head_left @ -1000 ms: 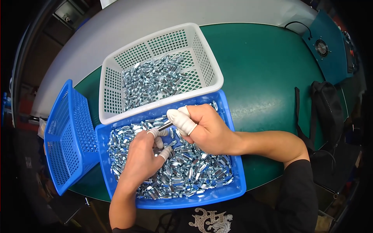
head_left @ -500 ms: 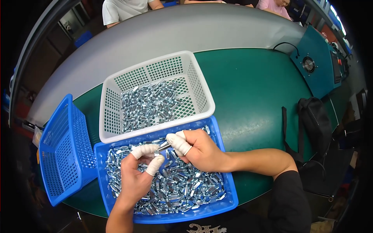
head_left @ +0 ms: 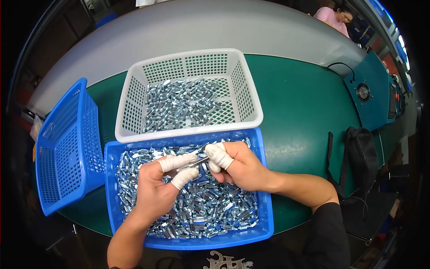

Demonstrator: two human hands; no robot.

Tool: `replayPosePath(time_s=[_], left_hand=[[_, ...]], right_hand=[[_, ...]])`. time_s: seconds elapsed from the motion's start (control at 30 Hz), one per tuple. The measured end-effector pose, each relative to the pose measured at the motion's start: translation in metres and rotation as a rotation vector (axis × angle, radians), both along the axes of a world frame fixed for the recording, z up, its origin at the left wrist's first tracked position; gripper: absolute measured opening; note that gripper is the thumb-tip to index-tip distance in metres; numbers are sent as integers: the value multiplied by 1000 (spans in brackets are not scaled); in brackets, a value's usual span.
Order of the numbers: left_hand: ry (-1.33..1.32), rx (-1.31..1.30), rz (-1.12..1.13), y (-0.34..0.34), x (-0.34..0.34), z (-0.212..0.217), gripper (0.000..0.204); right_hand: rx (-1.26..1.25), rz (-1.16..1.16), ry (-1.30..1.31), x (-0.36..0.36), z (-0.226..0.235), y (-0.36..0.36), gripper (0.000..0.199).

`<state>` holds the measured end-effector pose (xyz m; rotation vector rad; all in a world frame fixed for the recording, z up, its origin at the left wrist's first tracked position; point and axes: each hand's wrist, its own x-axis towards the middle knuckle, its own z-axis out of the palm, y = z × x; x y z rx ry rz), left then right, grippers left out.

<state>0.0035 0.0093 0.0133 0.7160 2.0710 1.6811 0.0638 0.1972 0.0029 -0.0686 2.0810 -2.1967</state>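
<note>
Over the blue bin [head_left: 264, 179], white finger covers wrap the thumb and forefinger of both my hands. My left hand [head_left: 156, 186] pinches a small shiny metal part at its fingertips. My right hand [head_left: 244, 166], coming in from the right, is closed on a slim metal rod [head_left: 202, 160] that reaches toward the left fingertips. Where rod and part meet is mostly covered by fingers, so I cannot tell how they join. Below lie many loose silvery metal fittings [head_left: 210, 215]. Similar fittings [head_left: 183, 105] lie in the white basket [head_left: 188, 133] behind the bin.
A blue basket [head_left: 92, 148] leans tilted left of the bin. The green tabletop [head_left: 295, 112] stretches right, toward a teal machine [head_left: 369, 94] with a fan and a black bag [head_left: 360, 157]. Beyond the grey partition [head_left: 268, 31] sits a person in pink [head_left: 331, 19].
My hands have shifted slightly right in the picture, and the left fingertips now lie farther along the rod. The whole view has shifted a little; the containers keep their arrangement.
</note>
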Motion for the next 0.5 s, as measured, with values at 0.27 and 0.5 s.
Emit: replayPosePath(time_s=[0.27,0.5], left_hand=[[230,38,-27,-4,1,-17,24],[-181,174,0,0,9,-13,24]], right_hand=[[69,-29,39,2,-7,-6,40],[-71,74,-115,0,-4,4,42]])
